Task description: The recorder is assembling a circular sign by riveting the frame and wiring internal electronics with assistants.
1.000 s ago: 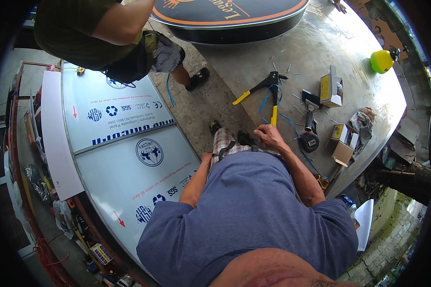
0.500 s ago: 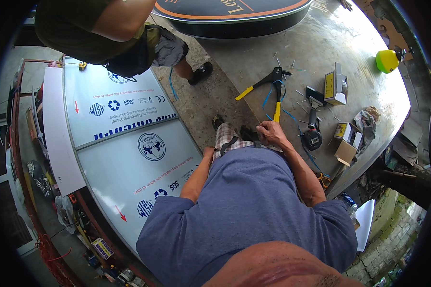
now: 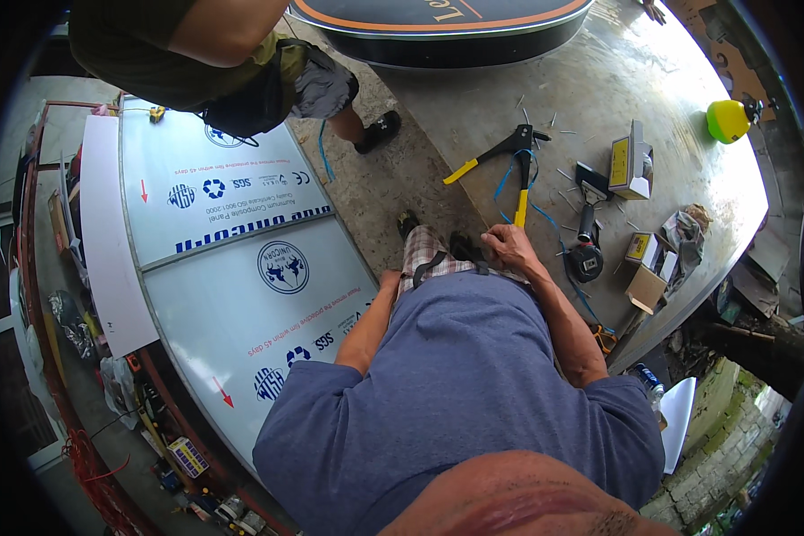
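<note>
My right hand (image 3: pixel 509 247) is curled closed at the near edge of the metal table, just below one yellow handle of a hand riveter (image 3: pixel 515 147). Whatever its fingers may hold is hidden. My left hand (image 3: pixel 390 280) hangs beside my plaid shorts, close to the edge of a film-covered panel (image 3: pixel 308 308); its fingers are out of sight. The riveter lies on the table with its handles spread and a thin blue cord (image 3: pixel 545 217) around it. Loose rivets (image 3: pixel 565 173) are scattered nearby, beside a wide-bladed scraper (image 3: pixel 590 201) and a round black tape measure (image 3: pixel 585 262).
Two opened small boxes (image 3: pixel 628 165) and crumpled plastic (image 3: pixel 686 239) sit farther right on the table (image 3: pixel 438 107). A yellow-green spray bottle (image 3: pixel 728 121) stands near the far edge. A dark rounded sign (image 3: pixel 438 45) covers the back. Another person (image 3: pixel 152 54) stands at upper left.
The whole view has shifted slightly, with the table things a little farther right. Both hands keep the same pose, and the other person has barely moved.
</note>
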{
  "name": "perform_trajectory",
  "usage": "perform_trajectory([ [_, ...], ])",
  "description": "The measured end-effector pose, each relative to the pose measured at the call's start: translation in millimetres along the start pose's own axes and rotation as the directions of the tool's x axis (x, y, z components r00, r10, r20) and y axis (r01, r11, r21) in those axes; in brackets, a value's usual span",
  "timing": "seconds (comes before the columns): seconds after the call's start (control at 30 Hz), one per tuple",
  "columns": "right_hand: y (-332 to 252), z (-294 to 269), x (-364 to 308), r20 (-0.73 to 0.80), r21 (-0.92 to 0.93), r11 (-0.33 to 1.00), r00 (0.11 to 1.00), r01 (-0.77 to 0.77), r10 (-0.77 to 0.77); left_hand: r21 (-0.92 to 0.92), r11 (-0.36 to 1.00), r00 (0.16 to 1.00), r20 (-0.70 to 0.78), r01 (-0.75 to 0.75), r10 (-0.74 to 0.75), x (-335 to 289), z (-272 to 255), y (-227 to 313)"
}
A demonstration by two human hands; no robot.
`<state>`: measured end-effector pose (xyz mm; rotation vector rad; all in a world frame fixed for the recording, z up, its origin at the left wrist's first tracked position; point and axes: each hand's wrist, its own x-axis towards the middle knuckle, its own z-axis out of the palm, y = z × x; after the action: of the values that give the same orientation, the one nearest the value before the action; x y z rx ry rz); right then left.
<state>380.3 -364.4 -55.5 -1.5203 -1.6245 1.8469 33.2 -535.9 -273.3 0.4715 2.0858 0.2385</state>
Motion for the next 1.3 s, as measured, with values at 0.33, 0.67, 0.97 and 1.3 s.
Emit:
perform_trajectory([
  [0.33, -1.8, -0.5, -1.7, 0.005, -0.003, 1.0, 1.0, -0.003, 0.003, 0.047, 0.999, 1.0, -0.01, 0.018, -0.018, -26.5, -7.3, 22.8],
  [0.67, -4.7, -0.2, -2.7, 0.004, 0.01, 0.998, 0.998, -0.057, 0.057, -0.033, 0.999, 0.999, 0.03, -0.015, 0.016, -3.4, -1.9, 3.4],
  [0.97, -2.9, -0.1, -1.0, 0.003, -0.009, 0.999, 0.999, -0.036, 0.036, -0.024, 0.999, 0.999, 0.026, 0.022, -0.021, 2.9, -0.5, 0.0],
  [1.3, 0.3, 1.0, -1.4, -0.009, 0.009, 1.0, 1.0, -0.01, 0.01, -0.003, 0.999, 0.999, 0.022, 0.038, -0.037, -3.7, -1.0, 3.8],
])
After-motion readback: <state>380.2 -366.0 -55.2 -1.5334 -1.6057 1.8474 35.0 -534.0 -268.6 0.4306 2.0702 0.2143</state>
